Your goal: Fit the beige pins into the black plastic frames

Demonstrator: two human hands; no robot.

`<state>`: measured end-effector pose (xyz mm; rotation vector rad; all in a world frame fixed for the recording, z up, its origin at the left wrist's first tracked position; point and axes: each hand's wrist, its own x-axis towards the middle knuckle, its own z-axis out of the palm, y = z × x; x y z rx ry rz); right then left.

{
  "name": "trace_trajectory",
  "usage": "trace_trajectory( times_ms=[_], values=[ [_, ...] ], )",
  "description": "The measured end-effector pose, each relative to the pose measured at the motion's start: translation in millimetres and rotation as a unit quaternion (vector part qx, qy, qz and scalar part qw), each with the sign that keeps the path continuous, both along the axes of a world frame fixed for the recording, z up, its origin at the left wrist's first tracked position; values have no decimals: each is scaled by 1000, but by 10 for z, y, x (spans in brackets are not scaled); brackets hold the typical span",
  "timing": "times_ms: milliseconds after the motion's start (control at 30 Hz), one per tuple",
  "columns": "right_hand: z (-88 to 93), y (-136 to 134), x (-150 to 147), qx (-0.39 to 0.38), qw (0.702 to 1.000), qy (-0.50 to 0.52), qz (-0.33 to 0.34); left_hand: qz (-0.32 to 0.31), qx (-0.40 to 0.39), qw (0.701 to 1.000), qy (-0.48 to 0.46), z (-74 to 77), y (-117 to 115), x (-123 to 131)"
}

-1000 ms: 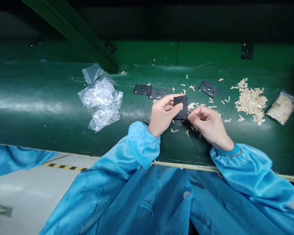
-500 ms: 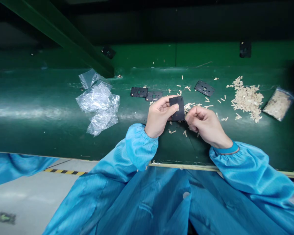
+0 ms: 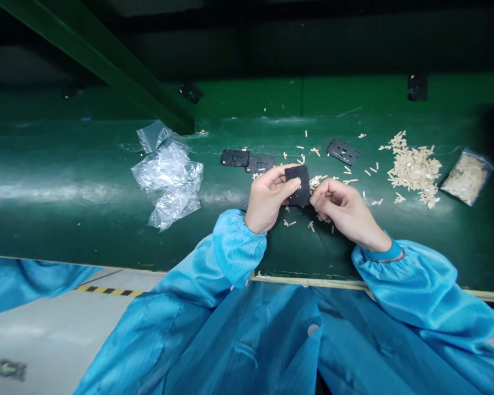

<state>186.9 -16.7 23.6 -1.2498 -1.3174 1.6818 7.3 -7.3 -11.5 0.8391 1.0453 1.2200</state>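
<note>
Between the thumb and fingers of my left hand (image 3: 268, 198) is a flat black plastic plate (image 3: 298, 192), held tilted up over the bench. My right hand (image 3: 346, 208) is closed in a pinch at the plate's right edge; whatever its fingertips hold is too small to make out. Small pale strips (image 3: 315, 183) lie scattered under and around both hands. Two similar black plates with cut-outs, a left one (image 3: 234, 158) and one beside it (image 3: 259, 164), rest just beyond my left hand. Another black plate (image 3: 343, 151) lies beyond my right hand.
A heap of pale strips (image 3: 414, 170) and a clear bag of them (image 3: 467, 176) are on the right. Crumpled clear plastic bags (image 3: 168, 170) lie left, near a green metal post (image 3: 119, 71). Further black plates are at the back (image 3: 417, 88). A blue sleeve (image 3: 28, 282) shows at far left.
The view has shifted very slightly. Both hands keep almost the same pose, with the black plate still in my left hand.
</note>
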Motion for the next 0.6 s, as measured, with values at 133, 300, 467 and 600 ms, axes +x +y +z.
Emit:
trace_trajectory(
  times_ms=[133,300,467,600],
  values=[
    [4,22,30,-7,999,-39,-14,2,2,1000,16,-23,11,-5],
    [-41,19,43,-35,998,-11,-47,10,3,1000,23,-37,17,-18],
    [-70,-10,24,-21,997,69,-23,11,9,1000,14,-21,4,-6],
    [-93,-18,12,-37,995,95,-10,6,13,1000,11,-11,-1,2]
  ],
)
